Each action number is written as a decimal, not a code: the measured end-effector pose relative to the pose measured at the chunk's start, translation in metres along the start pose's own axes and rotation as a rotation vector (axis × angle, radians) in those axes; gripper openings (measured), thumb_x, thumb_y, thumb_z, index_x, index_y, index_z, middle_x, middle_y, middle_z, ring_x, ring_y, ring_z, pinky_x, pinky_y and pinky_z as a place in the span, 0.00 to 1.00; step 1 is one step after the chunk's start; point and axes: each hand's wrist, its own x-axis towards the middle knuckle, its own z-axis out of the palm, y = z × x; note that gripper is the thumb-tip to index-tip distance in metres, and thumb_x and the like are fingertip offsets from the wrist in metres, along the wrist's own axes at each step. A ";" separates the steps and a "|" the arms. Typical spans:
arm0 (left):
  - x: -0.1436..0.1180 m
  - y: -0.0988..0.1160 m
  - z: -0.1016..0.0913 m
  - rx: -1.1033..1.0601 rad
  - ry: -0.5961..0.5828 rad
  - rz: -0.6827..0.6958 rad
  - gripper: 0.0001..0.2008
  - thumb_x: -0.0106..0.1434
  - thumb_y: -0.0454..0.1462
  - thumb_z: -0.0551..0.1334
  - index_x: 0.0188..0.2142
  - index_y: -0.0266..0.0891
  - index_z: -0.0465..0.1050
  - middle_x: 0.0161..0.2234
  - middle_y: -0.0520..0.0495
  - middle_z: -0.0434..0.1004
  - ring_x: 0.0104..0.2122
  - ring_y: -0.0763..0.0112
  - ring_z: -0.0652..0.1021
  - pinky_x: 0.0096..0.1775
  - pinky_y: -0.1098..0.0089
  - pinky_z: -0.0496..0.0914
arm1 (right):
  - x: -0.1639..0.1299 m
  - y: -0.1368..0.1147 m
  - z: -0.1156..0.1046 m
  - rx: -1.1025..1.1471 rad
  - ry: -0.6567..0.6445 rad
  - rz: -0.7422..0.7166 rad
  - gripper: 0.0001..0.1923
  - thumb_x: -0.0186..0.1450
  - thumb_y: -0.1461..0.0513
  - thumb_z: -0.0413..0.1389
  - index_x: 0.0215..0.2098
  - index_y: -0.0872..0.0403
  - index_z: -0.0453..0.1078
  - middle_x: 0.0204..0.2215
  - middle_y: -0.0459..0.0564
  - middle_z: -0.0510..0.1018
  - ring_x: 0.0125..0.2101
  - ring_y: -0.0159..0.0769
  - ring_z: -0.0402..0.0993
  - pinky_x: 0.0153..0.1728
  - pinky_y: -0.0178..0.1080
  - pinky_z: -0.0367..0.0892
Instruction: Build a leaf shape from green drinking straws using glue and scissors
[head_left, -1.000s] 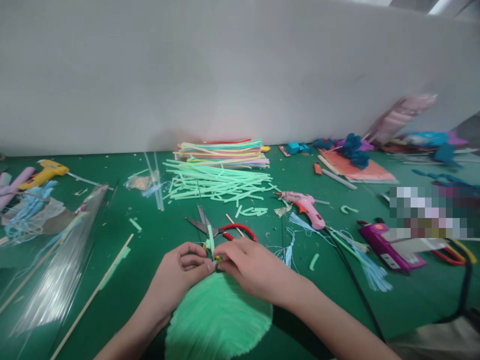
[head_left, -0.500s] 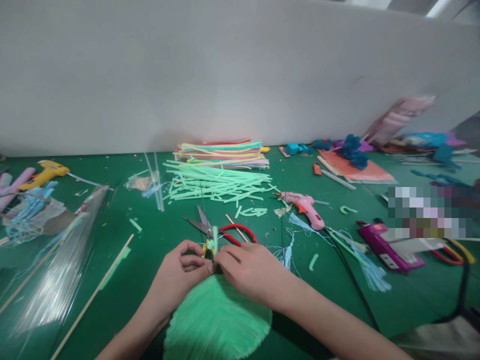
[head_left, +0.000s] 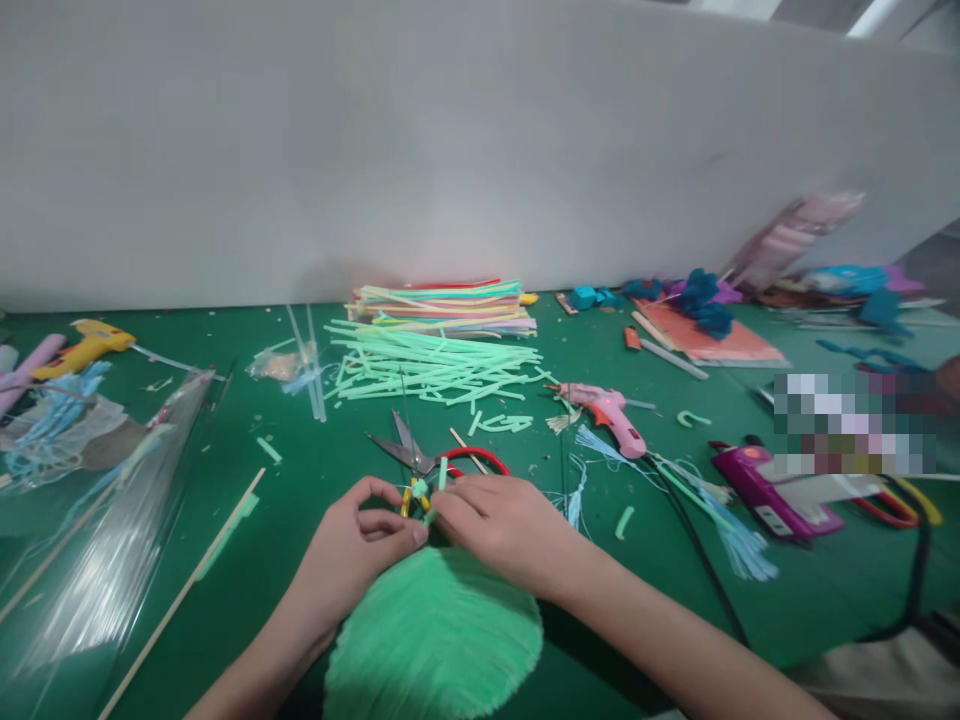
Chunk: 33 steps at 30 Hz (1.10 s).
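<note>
A pale green pipe cleaner (head_left: 441, 474) sticks up between my hands, leaning a little to the right. My left hand (head_left: 371, 530) is closed in a pinch at its lower end, thumb against fingertips. Fingers together, my right hand (head_left: 487, 515) grips the same strip from the other side; the exact contact is partly hidden. Just below both hands lies a fuzzy green leaf shape (head_left: 435, 635), its top edge at my fingertips. Scissors with red handles (head_left: 480, 458) lie open behind my right hand. Something small and yellow (head_left: 407, 497) shows beside my left fingertips.
Green pipe cleaners (head_left: 435, 365) lie in a loose pile at the back, with multicoloured ones (head_left: 450, 310) behind. To the right are a pink glue gun (head_left: 611, 415) with its black cord and a purple glue gun (head_left: 772, 495). A wooden stick (head_left: 187, 590) lies left.
The upper end of the pipe cleaner has tipped to the right. My right hand has shifted slightly, while my left hand keeps its pinch in nearly the same place.
</note>
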 end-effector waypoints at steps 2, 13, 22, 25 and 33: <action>0.001 0.000 0.000 -0.003 0.009 -0.003 0.20 0.49 0.40 0.73 0.35 0.42 0.64 0.27 0.49 0.82 0.26 0.69 0.79 0.29 0.73 0.67 | -0.003 0.000 -0.003 -0.014 -0.049 0.000 0.07 0.68 0.68 0.51 0.34 0.56 0.69 0.26 0.48 0.77 0.28 0.36 0.72 0.28 0.36 0.65; 0.005 -0.009 -0.004 -0.025 -0.035 -0.004 0.22 0.44 0.35 0.74 0.33 0.41 0.62 0.24 0.54 0.80 0.25 0.73 0.77 0.30 0.75 0.66 | -0.002 -0.009 0.001 0.269 0.206 0.097 0.07 0.70 0.63 0.51 0.43 0.54 0.71 0.34 0.49 0.82 0.34 0.35 0.77 0.37 0.36 0.69; 0.005 -0.010 -0.003 0.036 -0.011 0.066 0.23 0.43 0.32 0.73 0.32 0.42 0.60 0.20 0.58 0.77 0.22 0.75 0.76 0.27 0.77 0.66 | -0.003 -0.019 0.008 0.248 0.252 -0.038 0.12 0.70 0.67 0.50 0.51 0.55 0.66 0.32 0.49 0.81 0.34 0.35 0.77 0.37 0.37 0.70; 0.005 -0.010 -0.007 0.090 -0.066 0.049 0.24 0.48 0.36 0.72 0.40 0.41 0.62 0.27 0.51 0.81 0.29 0.70 0.79 0.33 0.72 0.70 | -0.010 -0.012 0.013 0.428 0.238 0.204 0.20 0.67 0.61 0.57 0.56 0.54 0.61 0.39 0.50 0.81 0.43 0.37 0.75 0.44 0.39 0.70; -0.009 -0.008 -0.019 0.826 0.078 0.584 0.36 0.54 0.37 0.68 0.61 0.51 0.59 0.63 0.41 0.58 0.61 0.50 0.62 0.56 0.46 0.62 | -0.009 -0.007 0.019 0.393 0.065 0.145 0.04 0.66 0.63 0.58 0.37 0.54 0.75 0.29 0.49 0.79 0.36 0.39 0.66 0.38 0.39 0.64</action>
